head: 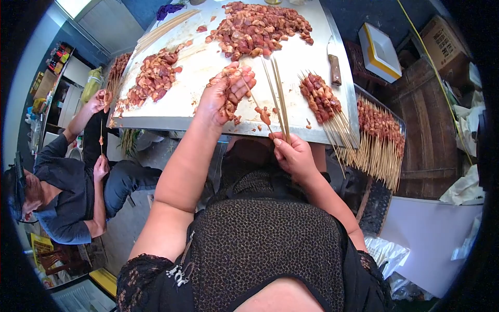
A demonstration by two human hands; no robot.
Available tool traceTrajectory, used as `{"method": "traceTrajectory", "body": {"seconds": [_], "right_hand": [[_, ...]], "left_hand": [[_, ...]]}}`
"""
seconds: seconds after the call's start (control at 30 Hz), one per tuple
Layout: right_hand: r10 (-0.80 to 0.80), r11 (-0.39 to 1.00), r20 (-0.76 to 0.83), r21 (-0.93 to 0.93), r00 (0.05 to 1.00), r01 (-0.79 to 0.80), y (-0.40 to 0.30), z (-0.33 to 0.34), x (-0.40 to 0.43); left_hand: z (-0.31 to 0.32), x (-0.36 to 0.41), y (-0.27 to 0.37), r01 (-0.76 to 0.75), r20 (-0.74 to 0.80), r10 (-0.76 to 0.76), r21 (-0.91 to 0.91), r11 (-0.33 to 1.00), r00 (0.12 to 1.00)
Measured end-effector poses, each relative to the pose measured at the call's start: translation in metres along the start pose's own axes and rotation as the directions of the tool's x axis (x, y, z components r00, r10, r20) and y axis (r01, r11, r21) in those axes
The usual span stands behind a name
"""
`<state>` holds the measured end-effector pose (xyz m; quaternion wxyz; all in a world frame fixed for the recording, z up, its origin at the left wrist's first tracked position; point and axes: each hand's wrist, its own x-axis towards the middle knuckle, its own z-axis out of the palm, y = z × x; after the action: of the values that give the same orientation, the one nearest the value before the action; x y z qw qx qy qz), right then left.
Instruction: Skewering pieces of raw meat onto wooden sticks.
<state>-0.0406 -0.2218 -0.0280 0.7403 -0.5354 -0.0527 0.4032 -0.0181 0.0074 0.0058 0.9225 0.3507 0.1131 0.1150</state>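
My left hand [220,95] is turned palm up over the front of the white tabletop [183,111], its palm and fingers cupped around raw meat pieces [230,110]. Between finger and thumb, my right hand [293,155] grips several thin wooden skewers [280,97] at their lower ends. One skewer slants apart from the bundle and carries a small lump of meat [264,116]; its tip reaches the fingers of my left hand. Beyond lies a large heap of cut raw meat [261,29], with a smaller heap [154,76] at the left.
Loaded meat skewers [321,99] lie stacked at the table's right, near a wooden-handled knife [334,68]. More fill a tray [403,126] beside the table. Bare skewers [165,29] lie at the far left. Another person [66,183] sits at left, holding a skewer with meat.
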Motion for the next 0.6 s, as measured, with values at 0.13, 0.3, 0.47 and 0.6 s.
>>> {"method": "traceTrajectory", "body": {"seconds": [0.13,0.3,0.47,0.6], "right_hand": [[-0.195,0.974,-0.083,-0.135,0.977,0.183,0.0,-0.009,0.009],[-0.243,0.952,-0.131,-0.221,0.961,0.21,-0.009,-0.013,0.009],[-0.241,0.945,-0.095,-0.252,0.966,0.21,-0.002,-0.015,0.011],[-0.21,0.944,-0.082,-0.277,0.974,0.18,0.001,-0.012,0.003]], "left_hand": [[-0.021,0.005,0.001,0.054,0.073,-0.063,0.112,0.992,0.995],[-0.017,-0.002,0.013,0.116,-0.064,-0.103,0.262,0.958,0.993],[-0.019,-0.003,0.011,0.31,0.082,-0.335,0.224,0.924,0.939],[-0.014,0.003,0.005,0.196,0.086,-0.203,0.078,0.977,0.975]]}}
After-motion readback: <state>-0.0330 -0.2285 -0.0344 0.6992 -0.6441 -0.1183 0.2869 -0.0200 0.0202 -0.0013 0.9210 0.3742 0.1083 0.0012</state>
